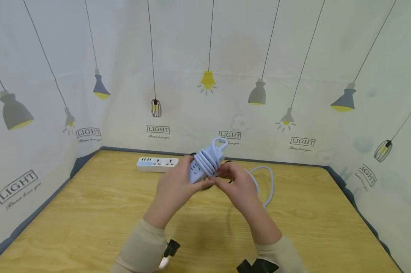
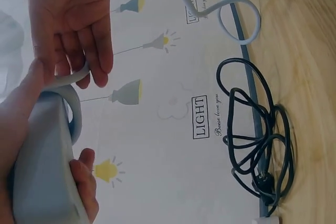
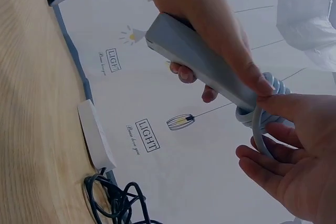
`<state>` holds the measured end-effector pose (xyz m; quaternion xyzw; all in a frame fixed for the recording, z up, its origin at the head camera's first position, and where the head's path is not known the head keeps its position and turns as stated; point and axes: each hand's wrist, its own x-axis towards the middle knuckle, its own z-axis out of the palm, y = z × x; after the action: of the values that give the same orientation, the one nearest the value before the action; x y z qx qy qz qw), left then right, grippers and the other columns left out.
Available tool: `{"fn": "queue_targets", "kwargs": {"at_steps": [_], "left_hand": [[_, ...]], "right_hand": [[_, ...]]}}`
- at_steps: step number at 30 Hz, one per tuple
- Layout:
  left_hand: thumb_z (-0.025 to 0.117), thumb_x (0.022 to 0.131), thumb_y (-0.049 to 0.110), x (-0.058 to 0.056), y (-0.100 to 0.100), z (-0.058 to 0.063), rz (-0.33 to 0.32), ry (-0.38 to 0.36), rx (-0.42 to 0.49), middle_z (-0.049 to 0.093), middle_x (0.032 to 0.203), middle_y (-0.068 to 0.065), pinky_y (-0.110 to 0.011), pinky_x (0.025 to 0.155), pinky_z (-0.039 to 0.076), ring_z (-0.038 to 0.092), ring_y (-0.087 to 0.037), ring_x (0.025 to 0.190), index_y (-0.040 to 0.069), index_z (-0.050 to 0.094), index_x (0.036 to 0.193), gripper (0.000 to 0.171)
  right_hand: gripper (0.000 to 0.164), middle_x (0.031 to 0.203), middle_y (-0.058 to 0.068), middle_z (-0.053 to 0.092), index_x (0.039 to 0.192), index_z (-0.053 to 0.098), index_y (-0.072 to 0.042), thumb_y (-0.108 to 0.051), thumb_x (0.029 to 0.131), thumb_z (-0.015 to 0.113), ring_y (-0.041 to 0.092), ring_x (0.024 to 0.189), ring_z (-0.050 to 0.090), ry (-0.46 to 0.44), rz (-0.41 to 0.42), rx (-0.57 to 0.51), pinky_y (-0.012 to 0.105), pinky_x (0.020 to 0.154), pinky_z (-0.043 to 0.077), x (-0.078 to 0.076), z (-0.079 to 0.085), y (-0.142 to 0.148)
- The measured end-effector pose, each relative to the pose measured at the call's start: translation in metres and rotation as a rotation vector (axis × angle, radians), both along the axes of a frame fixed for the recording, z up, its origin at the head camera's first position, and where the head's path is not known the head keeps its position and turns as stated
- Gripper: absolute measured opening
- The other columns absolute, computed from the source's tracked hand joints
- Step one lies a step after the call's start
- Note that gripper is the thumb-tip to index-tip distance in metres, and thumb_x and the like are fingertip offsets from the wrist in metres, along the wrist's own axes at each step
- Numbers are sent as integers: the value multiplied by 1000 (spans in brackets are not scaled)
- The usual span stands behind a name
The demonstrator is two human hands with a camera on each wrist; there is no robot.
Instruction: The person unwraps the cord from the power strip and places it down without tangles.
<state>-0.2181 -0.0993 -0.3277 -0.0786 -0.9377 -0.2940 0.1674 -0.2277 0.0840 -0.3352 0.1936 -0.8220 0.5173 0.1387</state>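
Note:
My left hand grips a pale blue-white power strip, held tilted over the table. Several turns of its thick cord are wrapped around the far end, and a loop sticks out at the tip. My right hand is close beside the wraps. In the right wrist view, the right hand's thumb and fingers pinch the cord, while the left thumb presses at the strip's wrapped end. The strip's plain back faces that view. From the left wrist, the cord crosses the right fingers.
A second white power strip lies on the wooden table near the back edge. Its bundled black cord lies beside it. To the right, a loose length of the pale cord curves over the table. A lamp-printed cloth hangs behind.

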Motion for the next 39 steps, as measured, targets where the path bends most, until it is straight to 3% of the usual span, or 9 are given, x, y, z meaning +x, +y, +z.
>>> {"fn": "queue_targets", "kwargs": {"at_steps": [4,10,17,21,28,33,39], "left_hand": [[83,75,45,-3,0,5,-58,44,-40,60,97,-3,-35,63,50,58,-17,77,6,52,126,71],[81,81,27,-3,2,12,-44,94,-65,65,103,-10,-43,71,52,63,-24,84,2,53,125,58],[75,85,28,-10,4,13,-25,166,-61,64,99,-10,-42,67,51,62,-24,80,1,52,125,54],[73,85,33,-18,3,11,13,124,-21,62,91,-10,-40,60,50,60,-23,73,1,52,123,54],[71,87,47,-30,1,6,100,56,-3,64,89,-11,-39,57,49,61,-23,70,0,52,124,64],[69,89,45,-37,0,3,109,56,-2,64,89,-12,-40,57,49,61,-24,69,-1,52,124,61],[62,93,48,-40,-3,1,101,27,-31,64,93,-12,-40,59,48,61,-24,73,-1,50,129,62]], "right_hand": [[24,96,4,67,100,65,-5,-15,83,79,20,90,67,-37,6,49,41,77,52,0,7,2],[30,92,6,63,97,60,-4,-18,81,81,20,87,65,-82,33,45,35,74,52,-1,15,-1],[31,85,7,57,94,55,-6,-18,81,80,21,76,56,-64,6,65,34,65,47,-10,24,-5],[28,85,7,57,97,56,-7,-21,84,77,21,75,54,-75,29,66,34,64,46,-19,24,-7],[23,91,3,66,98,63,-10,-26,88,74,20,82,62,-107,45,32,36,68,51,-35,12,-14],[19,88,2,69,88,65,-9,-26,88,74,18,81,63,-91,35,-20,35,70,50,-42,8,-18],[17,82,7,66,88,68,-5,-21,90,72,17,76,58,-87,53,-137,31,68,48,-42,2,-22]]}}
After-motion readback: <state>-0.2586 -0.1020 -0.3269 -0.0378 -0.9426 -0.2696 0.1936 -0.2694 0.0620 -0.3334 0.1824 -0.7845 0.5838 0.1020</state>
